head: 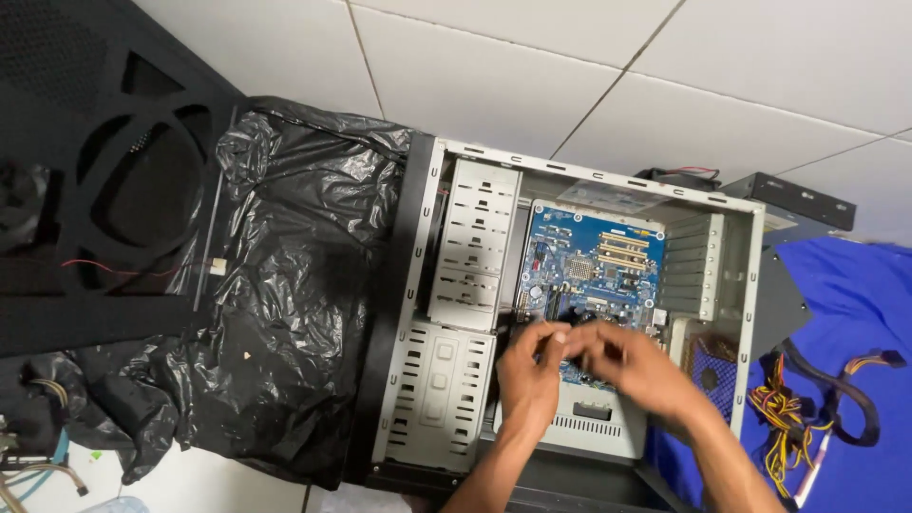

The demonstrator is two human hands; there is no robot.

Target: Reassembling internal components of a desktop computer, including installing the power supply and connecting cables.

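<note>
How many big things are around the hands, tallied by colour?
Black: 3, side panel, plastic bag, optical drive
Blue: 2, motherboard, cloth
Grey metal: 1, computer case
Total: 6
The left hand and right hand meet over the motherboard.

Left hand [528, 372] and right hand [635, 366] meet, blurred, over blue motherboard [594, 256] in open computer case [446, 285].
</note>
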